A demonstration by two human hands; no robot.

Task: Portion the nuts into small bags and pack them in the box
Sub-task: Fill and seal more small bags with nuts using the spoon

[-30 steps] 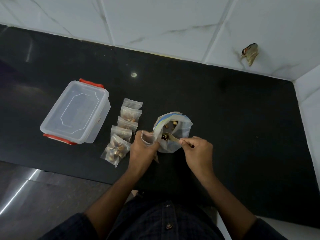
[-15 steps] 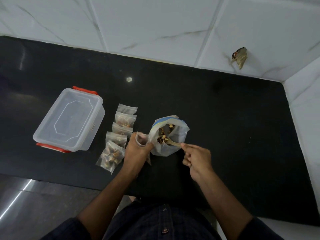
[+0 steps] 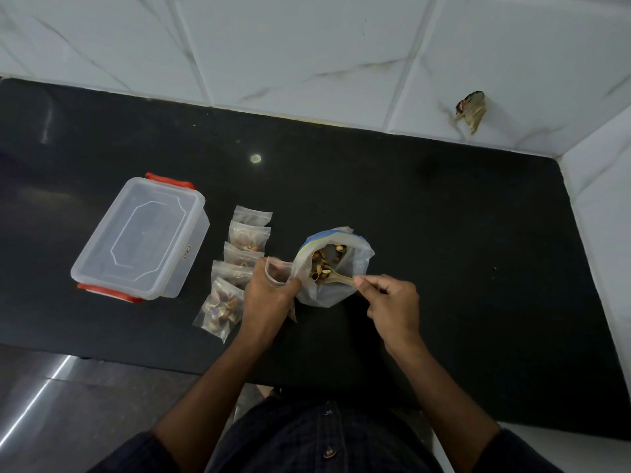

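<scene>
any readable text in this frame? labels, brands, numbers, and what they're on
No text can be read.
Small dark label on the side of the lidded box: too small to read.
Large nut bag, small bags, spoon: no print visible.
Torn scrap on the wall: blurred, no legible marks.

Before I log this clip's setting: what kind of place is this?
Probably a home kitchen: a dark stone countertop set into a corner of white marble-look wall tiles, with a plastic food box on it.

Open bag of nuts [image 3: 336,268] upright mid-counter, five filled small bags [image 3: 239,264] alongside, lidded clear box [image 3: 140,238] left.
</scene>
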